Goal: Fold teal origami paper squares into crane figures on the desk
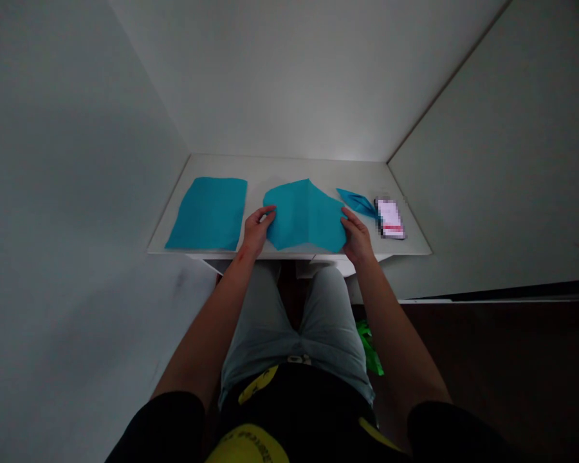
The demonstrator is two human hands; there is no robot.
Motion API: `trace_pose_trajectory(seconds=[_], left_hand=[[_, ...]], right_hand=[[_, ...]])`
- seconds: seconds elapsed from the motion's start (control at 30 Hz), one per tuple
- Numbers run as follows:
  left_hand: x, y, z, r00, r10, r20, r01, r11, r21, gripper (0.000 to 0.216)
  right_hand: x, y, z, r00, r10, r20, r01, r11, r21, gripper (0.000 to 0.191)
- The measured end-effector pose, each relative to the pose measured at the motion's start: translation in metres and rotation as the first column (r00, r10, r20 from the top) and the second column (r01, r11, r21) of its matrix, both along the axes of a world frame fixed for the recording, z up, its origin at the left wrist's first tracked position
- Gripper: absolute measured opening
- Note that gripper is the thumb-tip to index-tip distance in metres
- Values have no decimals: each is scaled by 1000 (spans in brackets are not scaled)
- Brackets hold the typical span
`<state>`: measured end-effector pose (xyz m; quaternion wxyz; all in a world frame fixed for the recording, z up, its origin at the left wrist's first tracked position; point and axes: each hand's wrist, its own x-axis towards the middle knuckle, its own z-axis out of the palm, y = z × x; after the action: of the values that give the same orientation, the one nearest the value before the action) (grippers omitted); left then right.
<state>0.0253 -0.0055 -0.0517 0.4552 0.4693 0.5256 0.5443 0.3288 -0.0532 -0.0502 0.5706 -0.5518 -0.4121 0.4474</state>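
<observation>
A blue sheet of paper (pixel 294 215) with an upright crease right of its middle is held between my two hands, just over the desk's front part. My left hand (pixel 257 230) pinches its left edge between thumb and fingers. On the opposite edge, my right hand (pixel 357 235) grips the paper with the fingers closed at its side. Flat to the left lies another blue sheet of paper (pixel 207 213), apart from my hand. Beyond my right hand rests a folded blue paper boat (pixel 359 202).
The white desk (pixel 289 164) is hemmed in by walls at the back and left and a pale panel on the right. A phone (pixel 390 218) with a blurred screen lies at the right, touching or close to the folded paper. Something green (pixel 369 349) is on the floor.
</observation>
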Motion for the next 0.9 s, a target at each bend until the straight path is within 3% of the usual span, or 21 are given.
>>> trace_pose_trajectory(seconds=[0.17,0.33,0.43,0.53,0.6,0.73,0.83,0.9], left_hand=[[-33,5,11,973,-7,-231,8,1000,2,26],[-43,9,12,843,-73,-533,114,993,44,17],[-38,2,15,725,-58,-686,97,995,18,25],[-28,-13,22,569,33,-822,37,997,65,41],[-14,-23,25,502,55,-863,112,985,128,50],[24,-34,17,489,-90,-868,383,916,120,57],[41,-36,4,479,-166,-862,433,899,67,65],[42,-36,-3,453,-174,-874,443,895,51,66]], right_hand=[[21,-3,0,995,-69,70,69,998,-2,61],[21,-3,4,923,-21,384,67,992,-105,56],[19,0,6,809,20,588,65,990,-124,50],[18,0,9,699,98,709,18,988,-155,51],[13,-2,14,591,84,802,36,991,-131,53],[-20,-10,28,336,38,941,0,999,-40,56],[-59,-11,34,211,164,964,-203,972,-121,54],[-80,-6,32,145,258,955,-259,942,-215,56]])
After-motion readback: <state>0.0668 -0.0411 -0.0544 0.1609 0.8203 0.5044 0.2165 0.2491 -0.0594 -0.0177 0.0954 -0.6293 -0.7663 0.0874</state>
